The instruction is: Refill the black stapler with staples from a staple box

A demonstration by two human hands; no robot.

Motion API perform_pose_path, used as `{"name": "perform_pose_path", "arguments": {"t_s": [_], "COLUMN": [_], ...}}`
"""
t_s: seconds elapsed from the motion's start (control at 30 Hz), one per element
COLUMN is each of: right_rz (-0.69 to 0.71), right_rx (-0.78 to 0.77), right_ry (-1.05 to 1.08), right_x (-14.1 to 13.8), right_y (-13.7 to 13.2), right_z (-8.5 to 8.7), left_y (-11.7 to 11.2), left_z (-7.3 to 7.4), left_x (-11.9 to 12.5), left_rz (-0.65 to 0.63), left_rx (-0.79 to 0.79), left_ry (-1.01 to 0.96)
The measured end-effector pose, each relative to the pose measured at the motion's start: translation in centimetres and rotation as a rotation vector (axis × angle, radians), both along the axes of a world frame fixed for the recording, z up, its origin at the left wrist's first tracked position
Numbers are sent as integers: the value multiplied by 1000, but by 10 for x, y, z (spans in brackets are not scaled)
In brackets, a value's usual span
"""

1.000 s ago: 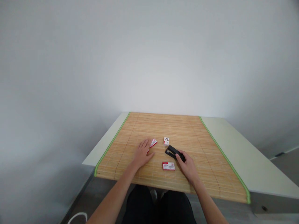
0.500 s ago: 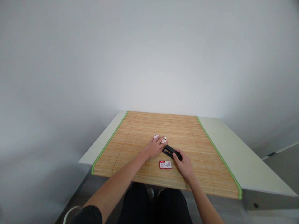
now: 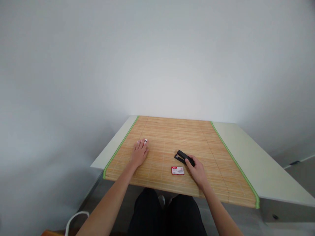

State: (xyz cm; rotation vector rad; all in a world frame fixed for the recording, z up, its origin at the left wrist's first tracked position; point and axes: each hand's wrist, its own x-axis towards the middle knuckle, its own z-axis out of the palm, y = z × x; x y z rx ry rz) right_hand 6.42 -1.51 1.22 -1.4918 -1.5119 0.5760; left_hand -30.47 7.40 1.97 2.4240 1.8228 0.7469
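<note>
On the left part of the bamboo mat, my left hand [image 3: 139, 153] lies palm down with its fingers stretched out over some white cards [image 3: 146, 141] printed in red and black. Most of the cards are hidden beneath the fingers, so I cannot tell how many there are. My right hand [image 3: 196, 168] grips the rear of a black stapler [image 3: 182, 156], its jaw end pointing up and to the left. Just in front of the stapler lies a small red-and-white box [image 3: 177, 170] that looks like a staple box, touched by neither hand.
The bamboo mat [image 3: 169, 129] has green edging and covers the middle of a white table [image 3: 258, 160]. A plain wall [image 3: 172, 65] rises behind it. My legs are under the table's front edge, and a white cable [image 3: 76, 215] curves at lower left.
My left hand has slid the cards leftward, away from the stapler. The stapler's jaws look slightly more apart, with my right hand still on it. The red-and-white box stays put.
</note>
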Motion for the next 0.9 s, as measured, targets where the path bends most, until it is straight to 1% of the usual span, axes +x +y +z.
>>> {"name": "perform_pose_path", "arguments": {"t_s": [0.07, 0.1, 0.13, 0.2, 0.23, 0.27, 0.33, 0.4, 0.47, 0.53, 0.67, 0.73, 0.8, 0.9], "right_rz": [-1, 0, 3, 12, 16, 18, 21, 26, 28, 21, 4, -5, -12, -6], "right_rx": [4, 6, 7, 11, 14, 17, 20, 16, 10, 6, 16, 19, 19, 47], "right_ry": [0, 0, 1, 1, 0, -2, -9, -19, -27, -33, -43, -47, -55, -94], "right_x": [0, 0, 0, 0, 0, 0, 1, 2, 3, 3, 4, 4, 4, 2], "right_y": [0, -1, -1, -1, -2, -2, -2, -2, -2, -2, 0, 1, 1, 1], "right_z": [1, 1, 1, 1, 1, 1, 1, 0, -1, -2, -5, -6, -6, -3], "left_y": [-18, -29, -43, -72, -87, -100, -118, -125, -123, -115, -95, -88, -84, -82], "left_z": [11, 15, 18, 21, 21, 21, 19, 15, 11, 8, 1, -1, -4, -5], "left_x": [16, 29, 45, 77, 93, 106, 124, 128, 120, 101, 48, 25, 9, 1], "left_rz": [-3, -34, -100, -329, -415, -453, -480, -460, -403, -287, 67, 219, 309, 353], "left_rx": [32, 41, 30, -40, -67, -79, -97, -106, -103, -84, -9, 20, 25, 25], "left_ry": [-21, -40, -59, -70, -72, -84, -111, -132, -140, -136, -97, -76, -60, -58]}}
